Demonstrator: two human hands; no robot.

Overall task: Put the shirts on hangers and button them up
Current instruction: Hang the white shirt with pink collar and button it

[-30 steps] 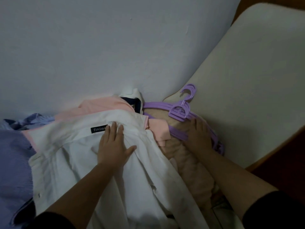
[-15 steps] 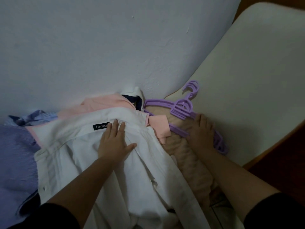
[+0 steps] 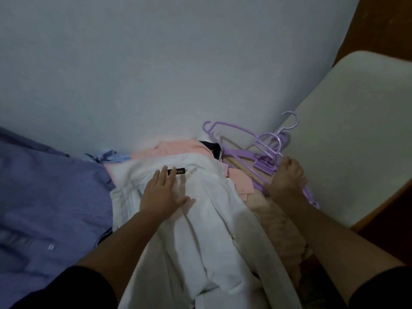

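Hangers (image 3: 265, 150), purple and stacked, lie under the right hand's (image 3: 286, 177) curled, gripping fingers, while the white shirt (image 3: 200, 219) to their left sits beneath the flat, open-fingered left hand (image 3: 161, 195).

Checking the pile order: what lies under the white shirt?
Under the white shirt a pink shirt shows at the collar edge and right side, with a dark collar behind. The left hand rests flat on top. How many more lie beneath is hidden.
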